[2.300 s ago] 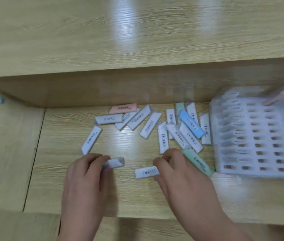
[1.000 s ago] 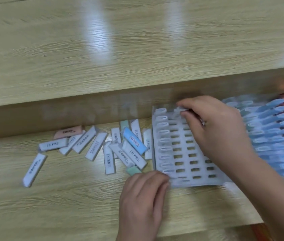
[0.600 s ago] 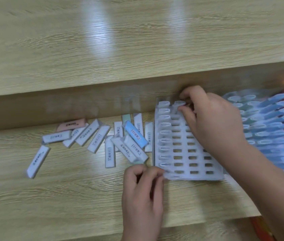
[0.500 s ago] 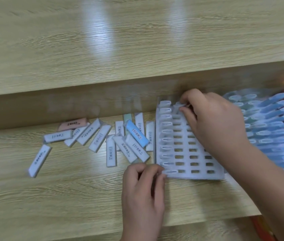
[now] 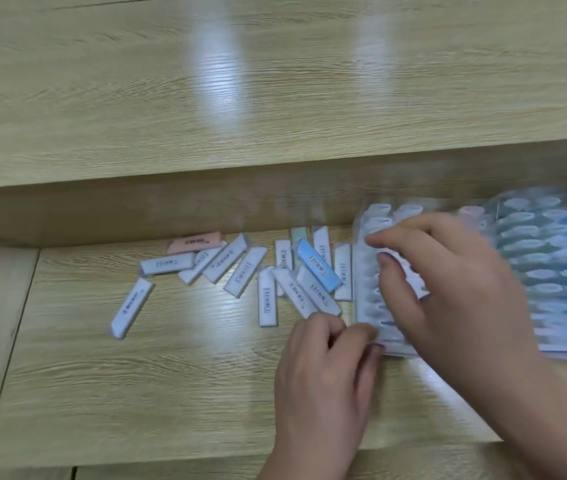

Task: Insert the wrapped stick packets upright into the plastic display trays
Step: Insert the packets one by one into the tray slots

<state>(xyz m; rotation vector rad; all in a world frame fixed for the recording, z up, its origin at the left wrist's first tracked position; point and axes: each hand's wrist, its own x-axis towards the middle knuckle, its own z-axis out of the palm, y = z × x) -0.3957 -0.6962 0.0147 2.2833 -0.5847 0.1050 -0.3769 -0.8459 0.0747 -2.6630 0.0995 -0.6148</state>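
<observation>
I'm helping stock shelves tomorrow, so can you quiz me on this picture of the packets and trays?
1. True or false: the loose packets lie to the right of the white tray.
2. Which hand reaches across the white tray? A) left B) right C) neither
3. Fill in: the packet lying on top of the others in the pile is ____.

Key
1. False: they lie to its left.
2. B, the right hand.
3. Blue: the blue packet.
</observation>
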